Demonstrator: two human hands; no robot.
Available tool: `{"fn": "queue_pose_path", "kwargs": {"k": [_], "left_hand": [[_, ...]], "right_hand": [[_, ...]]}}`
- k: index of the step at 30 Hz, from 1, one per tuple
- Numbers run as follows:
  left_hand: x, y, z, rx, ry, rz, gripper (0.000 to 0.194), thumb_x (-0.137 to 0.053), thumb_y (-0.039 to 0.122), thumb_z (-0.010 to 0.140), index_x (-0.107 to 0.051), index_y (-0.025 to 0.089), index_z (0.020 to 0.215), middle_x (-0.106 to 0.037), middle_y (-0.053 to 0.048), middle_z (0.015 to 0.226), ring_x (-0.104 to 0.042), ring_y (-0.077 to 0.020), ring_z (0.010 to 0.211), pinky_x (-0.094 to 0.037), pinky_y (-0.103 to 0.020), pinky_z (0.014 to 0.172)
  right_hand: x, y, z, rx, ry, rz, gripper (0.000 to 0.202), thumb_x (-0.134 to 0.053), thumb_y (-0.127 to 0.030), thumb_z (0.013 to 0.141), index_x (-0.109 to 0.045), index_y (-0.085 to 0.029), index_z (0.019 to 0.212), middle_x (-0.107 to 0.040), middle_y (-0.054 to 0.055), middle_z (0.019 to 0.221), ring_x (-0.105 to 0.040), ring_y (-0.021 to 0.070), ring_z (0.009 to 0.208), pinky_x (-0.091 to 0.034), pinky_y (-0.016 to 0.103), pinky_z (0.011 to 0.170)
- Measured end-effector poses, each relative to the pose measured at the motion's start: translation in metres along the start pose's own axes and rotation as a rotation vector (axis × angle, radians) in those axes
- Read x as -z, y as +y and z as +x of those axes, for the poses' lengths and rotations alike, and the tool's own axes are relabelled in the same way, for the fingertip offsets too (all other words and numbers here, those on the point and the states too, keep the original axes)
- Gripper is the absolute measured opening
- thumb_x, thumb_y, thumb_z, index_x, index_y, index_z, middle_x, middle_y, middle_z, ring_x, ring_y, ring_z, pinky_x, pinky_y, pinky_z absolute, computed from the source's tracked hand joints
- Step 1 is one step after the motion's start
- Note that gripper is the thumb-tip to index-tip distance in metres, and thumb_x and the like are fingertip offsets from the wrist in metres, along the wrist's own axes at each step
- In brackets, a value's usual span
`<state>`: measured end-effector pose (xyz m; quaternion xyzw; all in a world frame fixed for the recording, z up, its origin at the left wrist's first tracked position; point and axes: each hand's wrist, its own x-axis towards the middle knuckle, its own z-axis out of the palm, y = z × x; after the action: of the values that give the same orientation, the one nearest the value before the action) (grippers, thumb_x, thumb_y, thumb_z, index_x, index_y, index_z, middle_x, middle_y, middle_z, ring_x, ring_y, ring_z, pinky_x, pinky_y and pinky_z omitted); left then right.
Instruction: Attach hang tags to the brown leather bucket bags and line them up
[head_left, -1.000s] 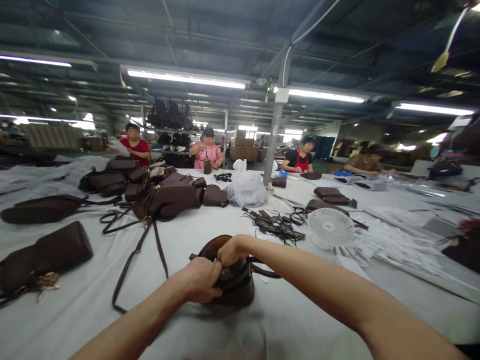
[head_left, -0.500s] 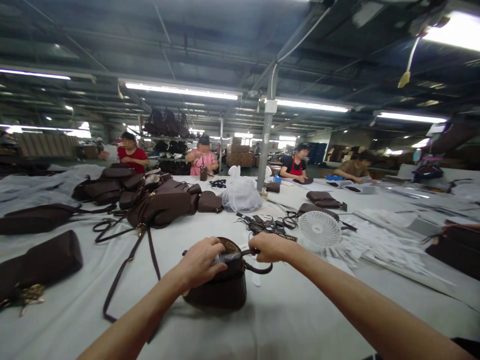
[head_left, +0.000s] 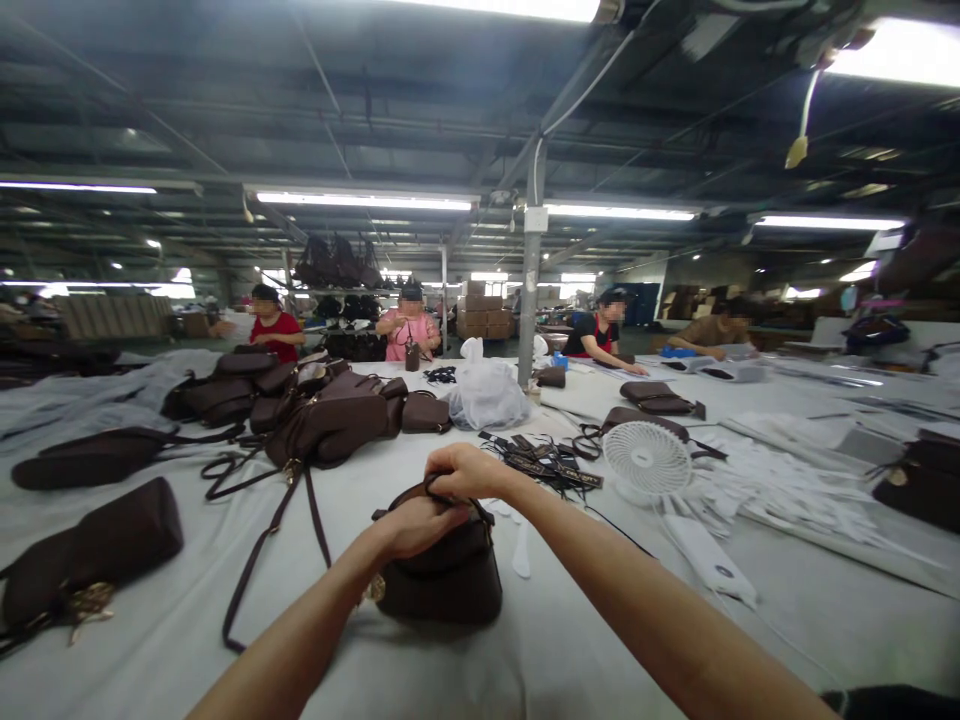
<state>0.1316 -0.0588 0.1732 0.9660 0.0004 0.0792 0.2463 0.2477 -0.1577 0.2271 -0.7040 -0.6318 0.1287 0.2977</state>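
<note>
A small dark brown handbag (head_left: 442, 590) stands upright on the white-covered table in front of me. My left hand (head_left: 424, 527) is at its top opening; its fingers are mostly hidden, so I cannot see what they hold. Just above and beyond, my right hand (head_left: 463, 472) is closed on the bag's handle over the opening. A gold-coloured charm (head_left: 375, 588) hangs at the bag's left side. To the left, a long brown strap (head_left: 251, 570) lies on the cloth.
Brown bags (head_left: 330, 420) are heaped at the left, with another bag (head_left: 97, 550) nearer. Black tags (head_left: 544, 462), a white fan (head_left: 646, 460) and white strips (head_left: 780, 480) lie to the right. A clear plastic bag (head_left: 487, 395) stands by a pillar (head_left: 531, 300). Several people work across the table.
My right hand has moved left, bringing the handle over the opening. My left hand has shifted right and its fingers have gone out of sight. The view has shifted slightly.
</note>
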Motion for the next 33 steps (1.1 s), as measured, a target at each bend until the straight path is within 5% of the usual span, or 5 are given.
{"fn": "queue_pose_path", "kwargs": {"k": [7,11,14,25,33], "left_hand": [[-0.011,-0.006,0.005,0.143,0.198,-0.229,0.033,-0.04,0.036,0.089,-0.066,0.016,0.085,-0.07,-0.004,0.087,-0.061,-0.0201,0.08,-0.044,-0.027,0.072],[-0.012,-0.006,0.006,0.237,0.311,-0.186,0.03,-0.036,0.025,0.089,-0.064,0.015,0.081,-0.068,-0.006,0.075,-0.06,-0.0199,0.07,-0.042,-0.028,0.065],[-0.013,-0.006,0.008,0.27,0.359,-0.198,0.027,-0.037,0.021,0.088,-0.062,0.015,0.081,-0.066,-0.006,0.071,-0.06,-0.0177,0.064,-0.042,-0.026,0.062],[-0.014,-0.016,0.011,0.395,0.446,-0.467,0.019,-0.033,0.021,0.091,-0.044,0.02,0.077,-0.058,0.002,0.062,-0.067,-0.0157,0.052,-0.044,-0.019,0.046],[-0.013,-0.015,0.009,0.435,0.459,-0.458,0.019,-0.029,0.021,0.092,-0.044,0.02,0.08,-0.057,0.002,0.059,-0.067,-0.0173,0.053,-0.048,-0.023,0.048]], "right_hand": [[0.003,0.015,-0.027,-0.073,0.151,0.031,0.009,-0.06,-0.015,0.075,-0.065,-0.017,0.082,-0.06,-0.004,0.071,-0.053,0.0102,0.068,-0.038,0.019,0.061],[-0.012,0.032,-0.046,-0.182,0.222,-0.022,0.015,-0.069,-0.019,0.067,-0.063,-0.017,0.081,-0.059,-0.003,0.073,-0.051,0.0122,0.069,-0.036,0.021,0.061],[-0.03,0.039,-0.054,-0.274,0.249,-0.025,0.012,-0.062,-0.025,0.075,-0.064,-0.018,0.085,-0.062,-0.002,0.074,-0.055,0.0128,0.07,-0.039,0.021,0.061],[-0.044,0.028,-0.045,-0.475,0.127,-0.301,0.02,-0.057,-0.021,0.077,-0.073,-0.014,0.087,-0.071,0.017,0.092,-0.067,0.0314,0.088,-0.046,0.034,0.067],[-0.04,0.024,-0.045,-0.302,0.09,-0.433,0.039,-0.055,-0.017,0.08,-0.06,-0.028,0.117,-0.053,0.004,0.136,-0.057,0.0227,0.115,-0.044,0.03,0.088]]}}
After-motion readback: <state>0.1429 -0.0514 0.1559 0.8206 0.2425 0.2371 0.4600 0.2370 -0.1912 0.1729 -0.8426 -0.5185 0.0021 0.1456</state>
